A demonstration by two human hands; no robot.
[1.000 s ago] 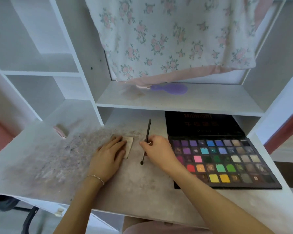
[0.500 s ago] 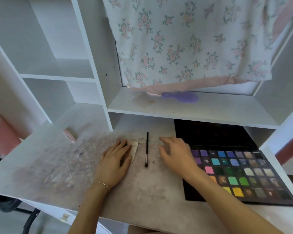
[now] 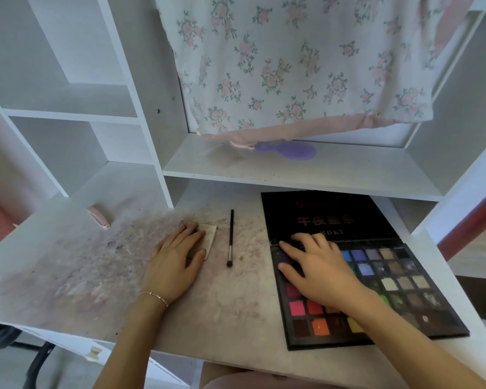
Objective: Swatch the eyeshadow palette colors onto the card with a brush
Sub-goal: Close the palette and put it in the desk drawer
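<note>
Little of the swatching looks done. The brush [image 3: 230,239] lies on the desk [image 3: 236,299], untouched, between the card [image 3: 209,237] and the palette [image 3: 371,290]. What shows of the card is pale and bare, though most of it is under the left hand [image 3: 174,265], so marks there cannot be ruled out. That hand lies flat and released on the card, pinning it to the desk. The right hand [image 3: 317,270] is spread open, grasping nothing, resting on the upper left pans of the palette, fingertips near the hinge.

The palette lies open at the desk's right, its dark lid flat behind. Its tray holds rows of square pans: blues and purples at top, pinks, reds, orange and yellow lower left, greens mid, browns and greys at right. Several pans are hidden by the hand.

Left to do: pick up the brush, load a colour, stroke it on the card, repeat.
</note>
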